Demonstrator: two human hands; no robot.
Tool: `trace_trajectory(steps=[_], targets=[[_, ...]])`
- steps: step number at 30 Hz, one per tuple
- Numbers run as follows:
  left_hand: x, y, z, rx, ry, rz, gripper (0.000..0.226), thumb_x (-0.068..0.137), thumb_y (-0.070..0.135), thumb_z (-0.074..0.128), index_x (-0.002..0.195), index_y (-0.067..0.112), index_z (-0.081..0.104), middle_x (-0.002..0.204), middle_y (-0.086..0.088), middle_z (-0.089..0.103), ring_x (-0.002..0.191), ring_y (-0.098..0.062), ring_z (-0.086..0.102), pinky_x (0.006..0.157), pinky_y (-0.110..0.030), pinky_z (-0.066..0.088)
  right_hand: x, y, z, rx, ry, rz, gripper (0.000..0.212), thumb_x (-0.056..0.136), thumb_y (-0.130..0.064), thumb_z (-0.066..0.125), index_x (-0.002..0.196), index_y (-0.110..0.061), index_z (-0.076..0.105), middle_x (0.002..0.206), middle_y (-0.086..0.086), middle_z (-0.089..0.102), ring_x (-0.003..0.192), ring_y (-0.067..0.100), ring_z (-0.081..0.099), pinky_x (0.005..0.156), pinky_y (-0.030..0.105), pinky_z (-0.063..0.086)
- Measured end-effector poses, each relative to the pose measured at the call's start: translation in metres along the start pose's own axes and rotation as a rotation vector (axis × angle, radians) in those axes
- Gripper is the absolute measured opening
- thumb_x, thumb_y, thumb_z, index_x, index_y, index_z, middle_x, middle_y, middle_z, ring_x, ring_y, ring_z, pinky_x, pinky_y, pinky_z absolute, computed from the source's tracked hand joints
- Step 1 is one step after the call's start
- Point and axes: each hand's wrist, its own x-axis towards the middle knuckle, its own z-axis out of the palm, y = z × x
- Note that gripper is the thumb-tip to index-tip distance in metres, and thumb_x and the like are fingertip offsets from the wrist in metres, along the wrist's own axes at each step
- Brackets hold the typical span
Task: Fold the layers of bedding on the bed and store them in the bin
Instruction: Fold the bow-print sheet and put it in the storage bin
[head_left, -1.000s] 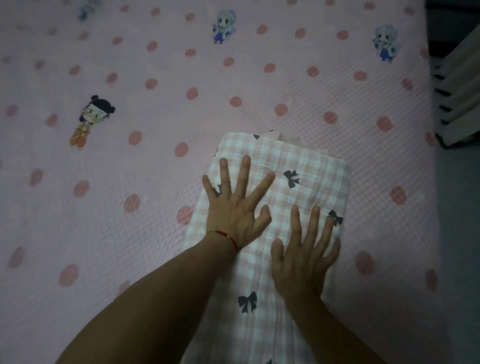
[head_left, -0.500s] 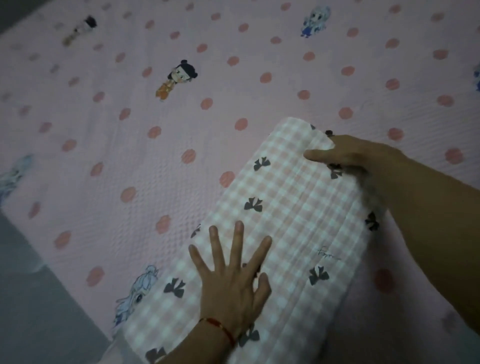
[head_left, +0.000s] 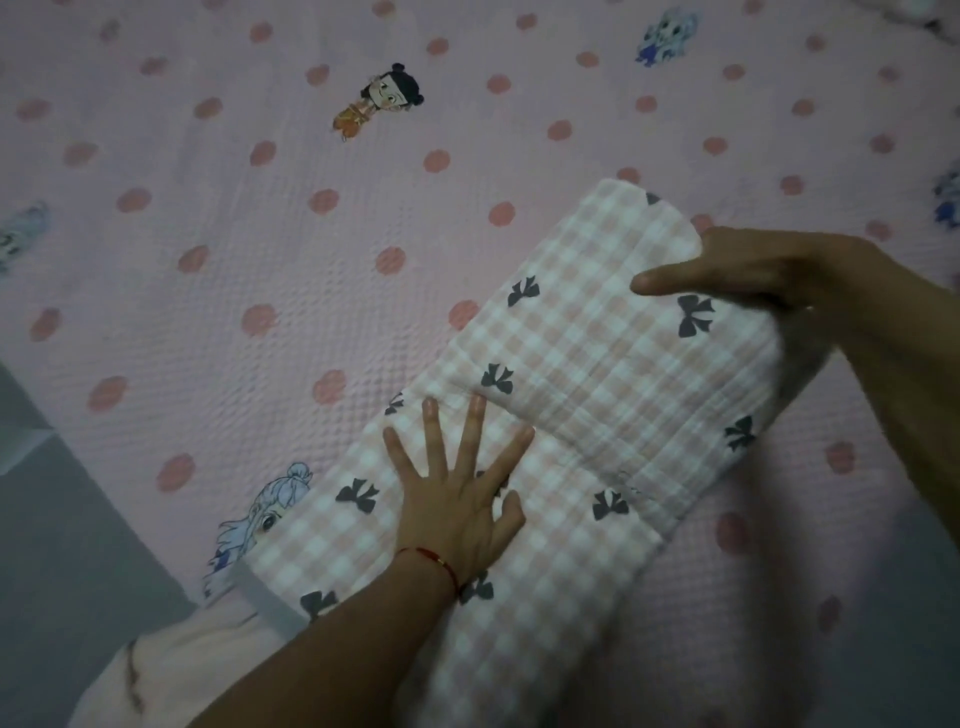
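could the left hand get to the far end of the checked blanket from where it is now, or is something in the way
Probably yes. The left hand lies flat and spread on the middle of the checked blanket, with only bare fabric between it and the far end. The right hand already grips that end, though, so it would crowd there.

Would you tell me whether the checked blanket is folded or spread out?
Folded. The checked blanket forms a narrow, layered strip, its far end doubled back by the right hand while the left hand presses it flat.

Matt waffle-textured cloth blanket (head_left: 597, 364)
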Motion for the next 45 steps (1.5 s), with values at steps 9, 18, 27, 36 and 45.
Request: trace_trajectory(steps=[9, 18, 27, 36, 45], targets=[[-0.011, -0.019, -0.024, -0.039, -0.253, 0.048, 0.066, 0.094, 0.069, 0.004, 0.156, 0.049, -0.004, 0.167, -0.005, -0.02, 0.142, -0.046, -0.037, 0.107, -0.076, -0.013, -0.134, -0.078, 0.094, -0.461, 0.243, -0.278, 0.102, 0.072, -0.081, 0.067, 0.152, -0.027, 0.035, 0.135, 0.002, 0.063, 0.108, 0.025, 0.066, 0.097, 0.044, 0.053], [-0.166, -0.084, -0.03, -0.108, -0.127, -0.139, 0.062, 0.097, 0.049, 0.053, 0.154, 0.043, 0.03, 0.168, -0.004, 0.016, 0.151, -0.044, 0.018, 0.105, -0.081, 0.011, -0.2, -0.107, 0.222, -0.677, 0.634, -0.334, 0.092, 0.081, -0.063, 0.067, 0.146, -0.011, 0.029, 0.121, 0.012, 0.062, 0.099, 0.035, 0.064, 0.08, 0.042, 0.053], [-0.154, -0.195, -0.099, -1.454, -0.193, -0.549, 0.022, 0.094, 0.021, 0.056, 0.109, 0.024, 0.072, 0.123, -0.002, 0.071, 0.115, -0.024, 0.063, 0.085, -0.031, 0.052, -0.182, -0.081, 0.456, -0.785, 0.62, -0.405, 0.012, 0.083, -0.013, 0.051, 0.093, -0.016, 0.058, 0.085, 0.01, 0.057, 0.062, 0.024, 0.051, 0.052, 0.033, 0.039], [-0.116, -0.09, -0.102, -0.519, -0.083, -0.388, 0.08, 0.092, 0.076, 0.008, 0.159, 0.03, 0.007, 0.158, -0.011, 0.034, 0.135, -0.042, 0.043, 0.109, -0.067, 0.029, -0.215, -0.089, 0.458, -0.404, 0.562, -0.417, 0.03, 0.073, -0.039, 0.046, 0.087, -0.018, 0.063, 0.082, 0.007, 0.06, 0.069, 0.026, 0.06, 0.059, 0.035, 0.048], [-0.12, -0.112, -0.058, -0.567, 0.195, -0.195, 0.072, 0.1, 0.064, 0.023, 0.159, 0.024, 0.019, 0.151, -0.005, 0.047, 0.131, -0.026, 0.051, 0.105, -0.049, 0.046, -0.135, -0.02, 0.381, -0.006, 0.936, 0.303, 0.069, 0.092, -0.068, 0.023, 0.15, -0.034, 0.038, 0.157, 0.01, 0.038, 0.143, 0.036, 0.031, 0.115, 0.068, 0.021]])
